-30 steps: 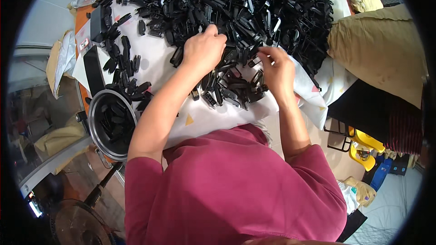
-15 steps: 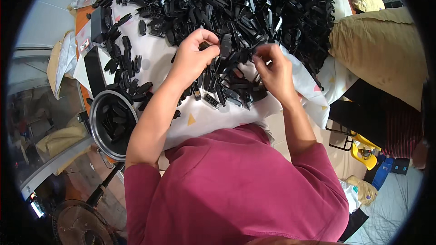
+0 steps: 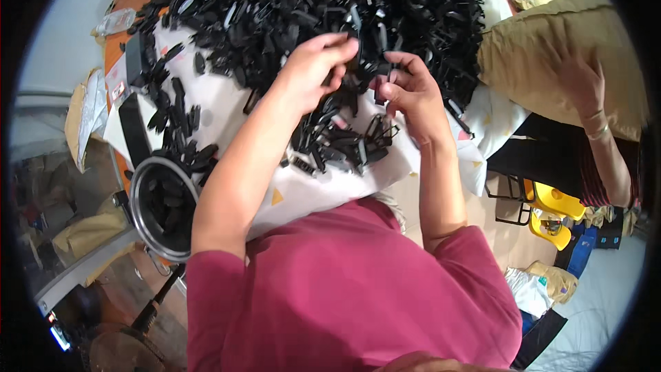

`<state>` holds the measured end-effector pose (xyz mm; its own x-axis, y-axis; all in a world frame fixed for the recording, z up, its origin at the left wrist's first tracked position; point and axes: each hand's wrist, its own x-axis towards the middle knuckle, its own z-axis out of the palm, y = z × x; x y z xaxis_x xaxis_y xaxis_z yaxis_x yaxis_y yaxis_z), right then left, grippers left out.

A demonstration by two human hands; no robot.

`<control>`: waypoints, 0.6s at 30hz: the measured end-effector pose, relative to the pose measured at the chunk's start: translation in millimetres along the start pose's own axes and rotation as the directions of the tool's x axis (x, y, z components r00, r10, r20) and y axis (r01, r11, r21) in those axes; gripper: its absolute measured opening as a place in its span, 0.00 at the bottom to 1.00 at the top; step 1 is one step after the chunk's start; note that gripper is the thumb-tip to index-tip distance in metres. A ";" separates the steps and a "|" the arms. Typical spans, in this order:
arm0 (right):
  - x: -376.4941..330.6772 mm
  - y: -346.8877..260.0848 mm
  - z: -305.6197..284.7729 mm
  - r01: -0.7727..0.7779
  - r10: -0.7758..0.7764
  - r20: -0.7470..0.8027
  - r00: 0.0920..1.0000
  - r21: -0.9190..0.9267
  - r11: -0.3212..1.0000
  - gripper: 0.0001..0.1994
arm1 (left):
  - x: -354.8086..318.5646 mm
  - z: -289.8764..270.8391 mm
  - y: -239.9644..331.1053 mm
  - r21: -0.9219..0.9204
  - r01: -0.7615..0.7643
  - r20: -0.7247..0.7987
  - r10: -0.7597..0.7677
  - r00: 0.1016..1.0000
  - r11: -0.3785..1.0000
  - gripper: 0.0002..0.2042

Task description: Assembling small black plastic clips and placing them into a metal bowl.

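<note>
A big heap of small, long black plastic pieces [image 3: 289,0] covers the far part of the table. My left hand [image 3: 313,72] is over its near edge, fingers curled and thumb side up; what its fingertips pinch blends into the dark heap. To its right, my right hand [image 3: 416,96] pinches a small black plastic piece [image 3: 381,88] between thumb and fingers. Below both hands, a smaller group of black pieces [image 3: 334,148] lies on the white patterned cloth [image 3: 255,196].
At the left, a metal bowl [image 3: 140,231] holds more black pieces, with a loose row [image 3: 177,117] beyond it. A clear bottle [image 3: 116,22] lies at the far left. Another person's hand [image 3: 582,79] is over a tan sack [image 3: 513,52] at the right.
My left hand has moved right and slightly away from me, and the oval black piece at its fingertips no longer shows plainly. Another person's hand has appeared over the tan sack.
</note>
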<state>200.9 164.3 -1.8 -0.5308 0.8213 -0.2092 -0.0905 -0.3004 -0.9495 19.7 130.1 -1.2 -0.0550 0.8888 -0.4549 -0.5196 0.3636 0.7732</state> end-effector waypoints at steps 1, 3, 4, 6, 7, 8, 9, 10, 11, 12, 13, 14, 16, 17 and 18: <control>0.3 -1.2 -1.9 0.111 -0.119 0.044 0.992 0.146 0.983 0.29 | -9.2 3.1 -4.5 0.022 -0.055 0.060 0.054 0.997 0.998 0.19; -2.4 -11.6 7.2 0.238 -0.245 -0.020 0.969 0.323 0.916 0.25 | -26.4 5.2 -14.2 0.106 -0.188 0.082 0.179 0.980 0.977 0.17; -0.6 -15.1 11.3 0.290 -0.298 -0.043 0.954 0.391 0.874 0.22 | -33.2 4.6 -16.5 0.137 -0.242 0.097 0.230 0.968 0.961 0.16; -4.0 -17.6 16.9 0.348 -0.346 -0.058 0.936 0.283 0.894 0.13 | -43.3 8.6 -21.1 0.093 -0.319 0.054 0.315 0.948 0.943 0.15; -7.7 -16.5 20.7 0.385 -0.379 -0.065 0.923 0.107 0.917 0.12 | -49.1 11.5 -17.1 0.007 -0.314 0.070 0.313 0.947 0.949 0.15; -12.0 -14.7 24.9 0.408 -0.413 -0.066 0.908 -0.072 0.910 0.12 | -52.5 13.9 -14.4 0.013 -0.320 0.069 0.318 0.946 0.947 0.15; -16.4 -13.6 27.5 0.418 -0.421 -0.048 0.906 -0.060 0.907 0.12 | -56.0 17.4 -12.0 0.058 -0.357 0.055 0.354 0.934 0.932 0.15; -19.7 -13.5 26.8 0.428 -0.437 -0.017 0.899 -0.176 0.887 0.12 | -58.3 18.7 -10.3 0.102 -0.391 0.043 0.389 0.920 0.915 0.14; -22.4 -14.5 26.8 0.470 -0.483 0.007 0.875 -0.247 0.848 0.12 | -59.5 18.3 -9.1 0.131 -0.417 0.041 0.416 0.909 0.899 0.14; -23.1 -15.8 27.4 0.510 -0.527 0.033 0.849 -0.314 0.801 0.12 | -59.7 16.7 -9.5 0.135 -0.422 0.040 0.420 0.906 0.897 0.14; -22.4 -16.5 27.5 0.514 -0.530 0.035 0.847 -0.311 0.800 0.12 | -59.2 14.5 -12.3 0.184 -0.490 0.037 0.492 0.870 0.852 0.14; -21.7 -16.7 27.5 0.570 -0.590 0.092 0.802 -0.411 0.711 0.13 | -59.9 13.4 -14.0 0.233 -0.552 0.038 0.559 0.828 0.801 0.14; -20.9 -18.2 26.4 0.613 -0.636 0.151 0.757 -0.502 0.610 0.14 | -64.0 14.6 -9.3 0.221 -0.548 0.034 0.555 0.831 0.807 0.13; -19.4 -21.8 25.9 0.662 -0.680 0.236 0.694 -0.581 0.474 0.15 | -63.8 12.7 -7.0 0.355 -0.623 0.077 0.643 0.762 0.697 0.12; -20.1 -24.2 25.1 0.697 -0.702 0.329 0.631 -0.638 0.327 0.17 | -64.7 10.0 -6.7 0.476 -0.675 0.131 0.714 0.688 0.563 0.12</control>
<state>192.6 142.9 31.2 -0.5488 0.5695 0.6120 0.1380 0.7837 -0.6056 35.3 72.9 27.5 -0.2974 0.9074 0.2970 0.1501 -0.2627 0.9531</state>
